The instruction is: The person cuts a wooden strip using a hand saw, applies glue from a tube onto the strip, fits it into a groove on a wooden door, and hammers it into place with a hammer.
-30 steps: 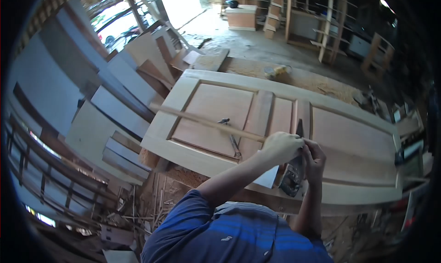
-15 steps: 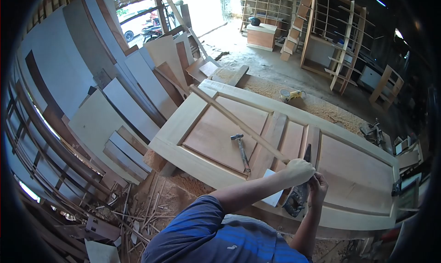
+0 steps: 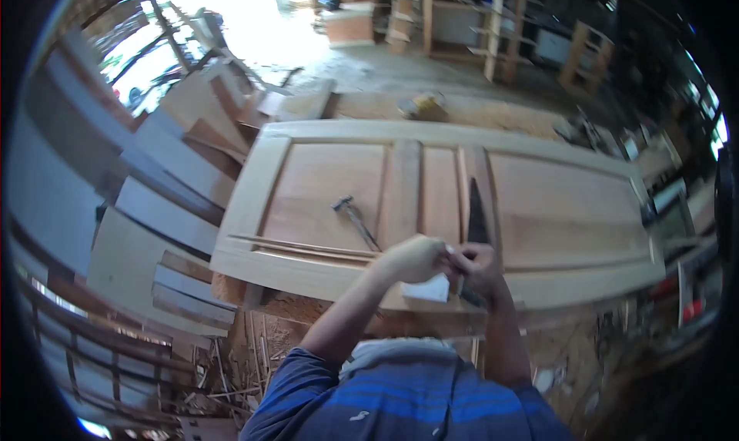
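My left hand (image 3: 419, 258) is closed round a thin wooden strip (image 3: 308, 250), which stretches left over the lower edge of a panelled wooden door (image 3: 319, 129). My right hand (image 3: 479, 264) meets it with fingers pinched together; what is between them is too blurred to make out. Beneath the right hand lies a handsaw, its dark blade (image 3: 476, 214) pointing away from me and its handle mostly hidden. A hammer (image 3: 356, 221) rests on the door's left panel. Just below my hands is a white flat piece (image 3: 427, 288).
Boards and panels (image 3: 165, 217) lean at the left. A yellow power tool (image 3: 422, 106) sits on the sawdust-covered surface behind the door. Wooden frames (image 3: 493, 33) and a cabinet (image 3: 350, 25) stand farther back. Offcuts litter the floor below.
The strip has swung from pointing away across the door to lying leftward along its lower edge. Both hands have come together, and the view has turned right.
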Demonstrator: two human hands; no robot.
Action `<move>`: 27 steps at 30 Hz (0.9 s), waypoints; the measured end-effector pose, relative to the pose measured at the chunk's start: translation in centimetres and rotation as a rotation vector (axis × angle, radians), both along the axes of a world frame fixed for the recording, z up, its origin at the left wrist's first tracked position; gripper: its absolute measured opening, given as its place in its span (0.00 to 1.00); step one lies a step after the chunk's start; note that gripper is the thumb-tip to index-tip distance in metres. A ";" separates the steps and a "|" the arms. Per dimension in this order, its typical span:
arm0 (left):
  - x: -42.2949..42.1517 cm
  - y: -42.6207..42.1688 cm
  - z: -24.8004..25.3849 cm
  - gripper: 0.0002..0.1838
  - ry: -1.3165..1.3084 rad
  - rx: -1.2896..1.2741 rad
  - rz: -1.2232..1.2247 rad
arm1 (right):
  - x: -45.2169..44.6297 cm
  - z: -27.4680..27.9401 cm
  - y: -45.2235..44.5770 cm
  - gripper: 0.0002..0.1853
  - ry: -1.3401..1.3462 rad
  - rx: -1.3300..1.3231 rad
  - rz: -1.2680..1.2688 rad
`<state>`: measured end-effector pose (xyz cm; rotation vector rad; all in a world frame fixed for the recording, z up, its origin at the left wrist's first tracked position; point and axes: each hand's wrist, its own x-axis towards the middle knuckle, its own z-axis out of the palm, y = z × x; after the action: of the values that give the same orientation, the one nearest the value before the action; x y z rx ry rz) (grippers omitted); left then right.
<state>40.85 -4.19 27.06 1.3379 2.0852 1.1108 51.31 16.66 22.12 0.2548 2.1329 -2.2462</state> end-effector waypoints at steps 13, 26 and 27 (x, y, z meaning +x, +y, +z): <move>-1.1 -3.2 -0.5 0.13 0.066 -0.055 0.180 | -2.0 0.8 -3.5 0.08 0.066 0.057 -0.031; -1.6 -4.4 -4.1 0.14 0.229 -0.126 0.354 | -4.2 0.7 -7.1 0.07 -0.024 0.478 -0.232; -1.2 -4.3 -3.8 0.14 0.233 -0.147 0.356 | -4.3 0.3 -7.2 0.08 0.018 0.510 -0.229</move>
<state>39.62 -8.48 23.23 1.0967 2.5965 0.9448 47.00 9.51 22.40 0.5149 2.7797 -1.7525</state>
